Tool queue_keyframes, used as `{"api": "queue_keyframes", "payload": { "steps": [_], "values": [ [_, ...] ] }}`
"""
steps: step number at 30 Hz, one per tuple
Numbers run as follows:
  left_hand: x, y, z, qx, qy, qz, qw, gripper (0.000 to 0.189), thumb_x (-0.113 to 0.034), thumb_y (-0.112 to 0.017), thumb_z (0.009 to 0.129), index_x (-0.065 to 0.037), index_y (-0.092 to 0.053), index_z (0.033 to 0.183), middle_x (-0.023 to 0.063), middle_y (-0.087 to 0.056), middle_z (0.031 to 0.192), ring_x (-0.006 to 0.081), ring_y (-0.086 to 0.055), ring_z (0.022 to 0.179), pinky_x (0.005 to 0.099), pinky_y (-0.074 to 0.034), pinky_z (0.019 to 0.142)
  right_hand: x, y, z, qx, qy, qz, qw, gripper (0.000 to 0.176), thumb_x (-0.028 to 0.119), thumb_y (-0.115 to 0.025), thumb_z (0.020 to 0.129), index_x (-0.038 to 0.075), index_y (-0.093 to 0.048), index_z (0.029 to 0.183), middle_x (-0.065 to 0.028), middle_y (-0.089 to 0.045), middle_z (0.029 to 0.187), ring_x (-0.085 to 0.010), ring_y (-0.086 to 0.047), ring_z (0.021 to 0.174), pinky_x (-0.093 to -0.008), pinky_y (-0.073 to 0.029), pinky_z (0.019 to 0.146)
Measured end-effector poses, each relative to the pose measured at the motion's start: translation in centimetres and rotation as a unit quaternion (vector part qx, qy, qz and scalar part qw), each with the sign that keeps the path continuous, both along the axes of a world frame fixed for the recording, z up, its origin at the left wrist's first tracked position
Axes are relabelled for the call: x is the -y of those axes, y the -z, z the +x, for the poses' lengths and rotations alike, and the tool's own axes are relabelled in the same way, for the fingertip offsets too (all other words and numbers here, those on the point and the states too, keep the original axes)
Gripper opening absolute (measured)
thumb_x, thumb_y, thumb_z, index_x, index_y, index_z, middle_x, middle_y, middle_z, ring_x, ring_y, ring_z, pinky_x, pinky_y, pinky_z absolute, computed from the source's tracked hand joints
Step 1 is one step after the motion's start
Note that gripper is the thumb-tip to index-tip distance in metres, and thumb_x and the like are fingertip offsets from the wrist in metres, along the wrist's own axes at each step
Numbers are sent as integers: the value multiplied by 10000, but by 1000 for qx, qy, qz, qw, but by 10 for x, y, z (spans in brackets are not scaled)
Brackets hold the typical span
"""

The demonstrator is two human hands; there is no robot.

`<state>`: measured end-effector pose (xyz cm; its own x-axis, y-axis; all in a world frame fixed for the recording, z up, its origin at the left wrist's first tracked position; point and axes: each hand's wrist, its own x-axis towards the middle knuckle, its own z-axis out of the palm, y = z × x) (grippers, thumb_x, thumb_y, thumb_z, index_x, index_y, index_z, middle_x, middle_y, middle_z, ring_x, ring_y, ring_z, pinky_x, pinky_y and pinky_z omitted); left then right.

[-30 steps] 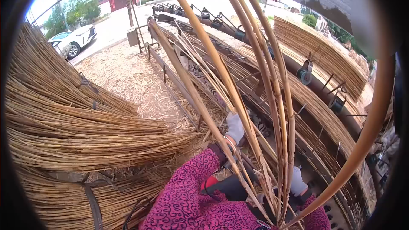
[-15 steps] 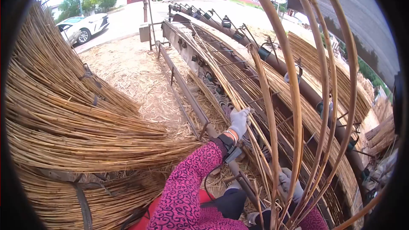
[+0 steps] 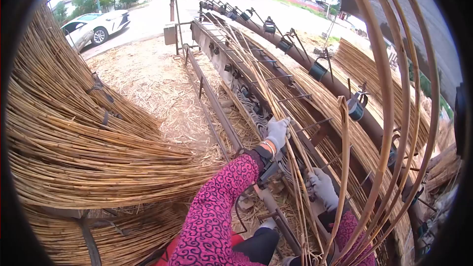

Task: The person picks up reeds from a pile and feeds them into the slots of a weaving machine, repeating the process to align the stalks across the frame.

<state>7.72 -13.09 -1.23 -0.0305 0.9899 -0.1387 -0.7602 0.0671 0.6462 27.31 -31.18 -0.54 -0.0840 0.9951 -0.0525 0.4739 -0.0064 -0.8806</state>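
My left hand (image 3: 279,133), in a grey glove, is closed around a thin bunch of long reed stalks (image 3: 262,83). The stalks slant from the far end of the metal frame down past my knees. Lower and to the right, my right hand (image 3: 323,188), also gloved, has its fingers curled around the lower part of the same stalks. Several thick bent canes (image 3: 383,133) arch up in front of my right forearm and partly cover the sleeve. More reeds (image 3: 276,91) lie lengthwise in the metal frame (image 3: 322,140) beneath and beyond my hands.
Large tied reed bundles (image 3: 88,143) fill the left side. A brown pipe (image 3: 337,83) carrying several dark clamps (image 3: 318,71) runs along the frame's far side. A metal rail (image 3: 212,93) stands over straw-littered ground (image 3: 143,93). Behind are a white car (image 3: 98,25) and more stacked reeds (image 3: 377,79).
My right hand has moved up and slightly left along the stalks, out from behind the thick canes. Those canes now appear farther right. My left hand keeps its grip on the stalks.
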Motion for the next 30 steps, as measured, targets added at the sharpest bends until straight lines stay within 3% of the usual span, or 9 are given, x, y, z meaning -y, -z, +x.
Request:
{"api": "queue_keyframes", "payload": {
  "steps": [5,13,16,19,20,22,23,27,30],
  "values": [
    [-67,15,-45,-110,-14,39,993,49,-69,-554,908,-59,-590,939,112,-699,840,76,-488,463,249,-420,377,21,-59,-11,-131,24,-228,965,281,175,-436,1018,3,-563,1201,-33,-617,699,-68,-489,483,-215,-405,464],
    [-16,-7,-1,-97,20,-6,995,60,-80,-583,908,-44,-565,954,107,-669,778,101,-487,457,262,-422,394,-8,-48,-20,138,6,33,990,282,202,-458,1005,17,-571,1186,1,-573,651,-76,-529,529,-227,-427,489],
    [-52,-3,-8,-36,61,-1,997,47,-87,-589,903,-50,-563,918,125,-662,738,130,-492,455,295,-403,368,-9,-47,3,5,31,-35,999,301,188,-450,1003,27,-538,1241,-10,-592,673,-83,-517,511,-227,-409,479],
    [-68,-8,1,18,91,40,995,105,-121,-591,923,-56,-543,989,129,-667,803,133,-499,484,298,-436,402,12,-99,3,48,62,-162,984,306,172,-445,988,31,-534,1244,-31,-600,685,-93,-524,510,-251,-424,509],
    [-57,-21,2,-38,82,7,996,118,-149,-580,937,-63,-540,1007,130,-665,868,129,-499,483,300,-451,411,0,-80,28,137,31,-52,989,295,171,-454,978,31,-546,1221,-63,-610,691,-137,-551,513,-289,-443,520],
    [-69,3,24,15,50,15,999,156,-187,-575,950,-88,-534,1063,114,-656,917,120,-513,512,278,-447,412,-13,-76,52,376,32,91,921,273,233,-507,961,111,-564,1198,-126,-669,876,-314,-654,783,-458,-496,674],
    [-55,1,18,26,52,20,998,174,-196,-575,952,-103,-532,1093,108,-657,928,117,-519,520,269,-441,413,-19,-73,60,450,56,253,855,260,227,-520,943,131,-563,1181,-155,-654,886,-359,-632,768,-477,-488,677],
    [-1,4,18,119,92,1,989,196,-230,-545,977,-168,-538,1164,118,-668,957,95,-524,530,245,-439,432,-45,-59,98,575,115,326,741,387,211,-618,885,68,-532,1234,-152,-590,1119,-354,-589,985,-433,-467,855],
    [47,2,29,159,115,20,980,211,-260,-528,988,-149,-538,1167,108,-667,986,93,-522,535,246,-450,446,8,-79,54,312,-16,184,932,432,227,-626,899,76,-511,1287,-140,-577,1184,-331,-580,1042,-413,-463,896]
  ]
}}
